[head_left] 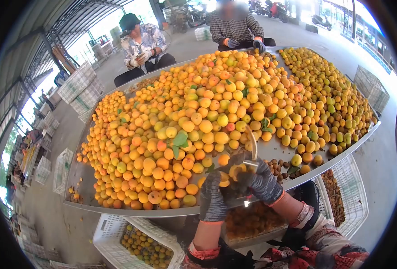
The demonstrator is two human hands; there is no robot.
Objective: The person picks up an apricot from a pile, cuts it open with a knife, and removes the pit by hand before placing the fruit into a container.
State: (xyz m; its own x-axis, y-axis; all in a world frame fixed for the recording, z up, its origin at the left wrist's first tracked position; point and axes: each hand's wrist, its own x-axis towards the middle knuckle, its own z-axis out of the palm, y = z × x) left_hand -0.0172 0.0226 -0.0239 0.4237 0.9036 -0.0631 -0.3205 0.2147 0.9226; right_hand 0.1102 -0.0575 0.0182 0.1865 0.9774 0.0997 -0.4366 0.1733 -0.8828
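My left hand (212, 197), in a grey knitted glove, is closed at the table's near edge, with orange fruit pieces (224, 179) at its fingertips. Close beside it on the right, my right hand (265, 183), also gloved, is wrapped round a curved tool (253, 145) whose tip points up and away. An opened fruit half (237, 171) shows between the hands. Behind them a big heap of orange and yellow fruit (180, 130) covers much of the metal table (84, 197). Small brown pits (277, 168) lie just beyond my right hand.
Two people (143, 45) (236, 27) sit across the table. Below the near edge stand a white crate (104, 235) with greenish fruit, a crate of brown pieces (252, 219) and another white crate (353, 188). More crates (79, 85) are stacked at the left.
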